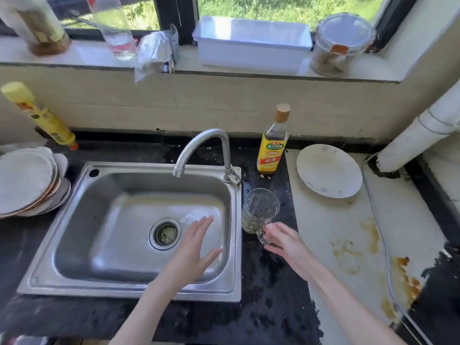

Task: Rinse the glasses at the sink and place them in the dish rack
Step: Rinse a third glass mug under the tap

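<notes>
A dark speckled surface (268, 282) under a sunlit window carries a steel sink (74, 195). The glass mug (258, 210) stands upright on the strip just right of the sink's right edge, below the tap's base. The right hand (286, 242) touches its handle, fingers curling there; whether the grip is closed I cannot tell. The left hand (194, 247) hovers flat and spread over the basin's right side, holding nothing. The faucet (199, 148) looks dry. This seems the pickup step; next, lifting the mug under the spout and starting water. No dish rack is visible.
</notes>
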Demonstrator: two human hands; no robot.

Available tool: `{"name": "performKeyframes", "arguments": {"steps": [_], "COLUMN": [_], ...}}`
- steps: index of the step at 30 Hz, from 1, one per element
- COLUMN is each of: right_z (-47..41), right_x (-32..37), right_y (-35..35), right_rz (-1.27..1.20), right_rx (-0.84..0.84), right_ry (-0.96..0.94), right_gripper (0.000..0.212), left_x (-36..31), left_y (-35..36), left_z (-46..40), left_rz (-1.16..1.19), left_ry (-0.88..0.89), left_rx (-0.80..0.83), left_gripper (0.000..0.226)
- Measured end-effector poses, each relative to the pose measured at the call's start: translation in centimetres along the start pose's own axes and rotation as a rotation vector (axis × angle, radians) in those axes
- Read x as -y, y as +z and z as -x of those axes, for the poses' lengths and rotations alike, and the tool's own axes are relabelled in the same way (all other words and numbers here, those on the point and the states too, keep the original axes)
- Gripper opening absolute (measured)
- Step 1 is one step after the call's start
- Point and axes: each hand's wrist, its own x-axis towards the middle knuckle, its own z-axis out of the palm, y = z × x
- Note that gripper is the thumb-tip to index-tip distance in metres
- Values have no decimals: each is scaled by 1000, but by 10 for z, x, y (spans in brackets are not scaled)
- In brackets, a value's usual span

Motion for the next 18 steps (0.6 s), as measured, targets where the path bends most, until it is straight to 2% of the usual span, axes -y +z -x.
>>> {"name": "performKeyframes", "arguments": {"steps": [4,7,10,16,18], "right_z": [-3,-9,-15,-29,-37], "right_x": [11,18,18,16,24], "right_y": [58,95,117,134,132], "right_rz": [142,222,196,239,282], "right_rx": [126,176,213,209,157], "right_ry": [-37,-47,-40,-19,-35], "right_gripper": [33,31,33,32,30], "left_x": [20,33,53,81,86], "left_y": [-30,-47,-57,-61,-59], "left_z": [-18,-29,-35,-42,-46], "left_rz": [93,253,399,438,466], "left_ry": [28,45,58,54,26], "left_rx": [39,70,51,-35,-60], "left_gripper": [85,93,82,75,73]}}
